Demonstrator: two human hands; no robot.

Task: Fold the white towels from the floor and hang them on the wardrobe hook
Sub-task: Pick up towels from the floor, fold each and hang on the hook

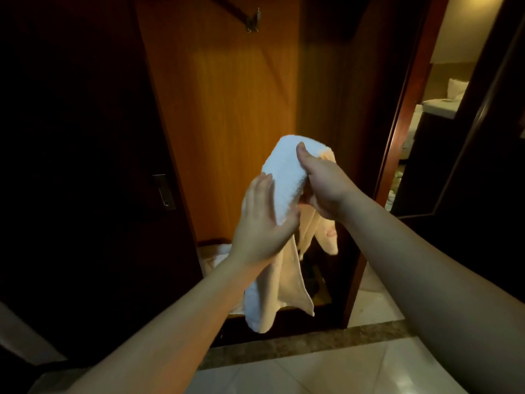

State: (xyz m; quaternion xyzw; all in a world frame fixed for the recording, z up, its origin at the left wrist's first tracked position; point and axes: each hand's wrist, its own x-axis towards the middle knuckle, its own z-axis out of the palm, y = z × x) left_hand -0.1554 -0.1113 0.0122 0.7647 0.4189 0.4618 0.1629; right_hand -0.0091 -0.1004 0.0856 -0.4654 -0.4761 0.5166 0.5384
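Note:
A white towel [284, 172] is held up in front of the open wardrobe, folded over at the top with its ends hanging down to about knee height. My right hand [324, 186] grips the folded top, thumb over the front and fingers behind. My left hand [261, 223] lies flat against the towel's lower left side with straight fingers. A metal hook [253, 22] is fixed high on the wardrobe's wooden back panel, well above the towel. Another white towel [221, 251] lies on the wardrobe floor behind my left wrist.
A dark sliding wardrobe door with a recessed metal handle [164, 191] stands at the left. The wardrobe's wooden side panel [366, 137] is at the right, with a doorway to a bedroom beyond. Pale floor tiles [341, 371] and a stone threshold lie below.

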